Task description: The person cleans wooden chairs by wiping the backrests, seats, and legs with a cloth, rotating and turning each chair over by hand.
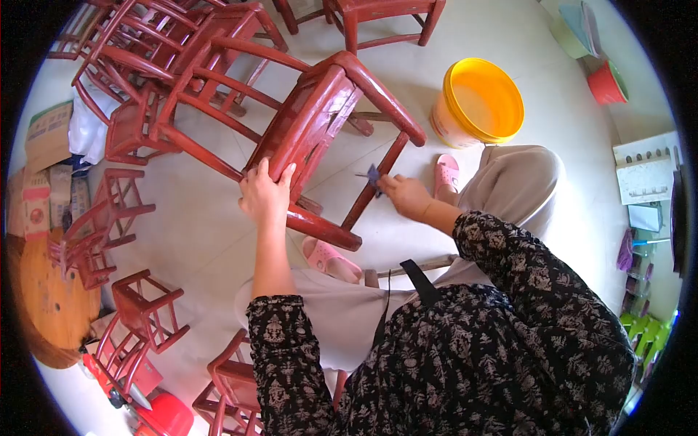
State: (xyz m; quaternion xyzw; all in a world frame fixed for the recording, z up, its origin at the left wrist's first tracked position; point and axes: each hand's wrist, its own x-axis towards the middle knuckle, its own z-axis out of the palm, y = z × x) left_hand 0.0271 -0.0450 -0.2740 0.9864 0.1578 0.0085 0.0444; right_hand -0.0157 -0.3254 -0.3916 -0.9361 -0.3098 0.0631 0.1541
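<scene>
A red wooden chair (pixel 309 134) is tipped over in front of me, its legs pointing to the right. My left hand (pixel 267 192) is closed on the edge of its seat near the lower corner, thumb on one side and fingers on the other. My right hand (pixel 404 195) is beside the bar between two chair legs, its fingers pinched on a small dark blue scrap (pixel 374 179). Whether that scrap is cloth or sandpaper I cannot make out. It is near the leg bar; contact is unclear.
A yellow bucket (pixel 483 102) stands on the floor beyond my right knee. More red chairs (pixel 145 309) stand at the left and are piled at the upper left. A round wooden board (pixel 54 298) and cardboard (pixel 49 138) lie at far left. A shelf unit (pixel 643 171) lines the right wall.
</scene>
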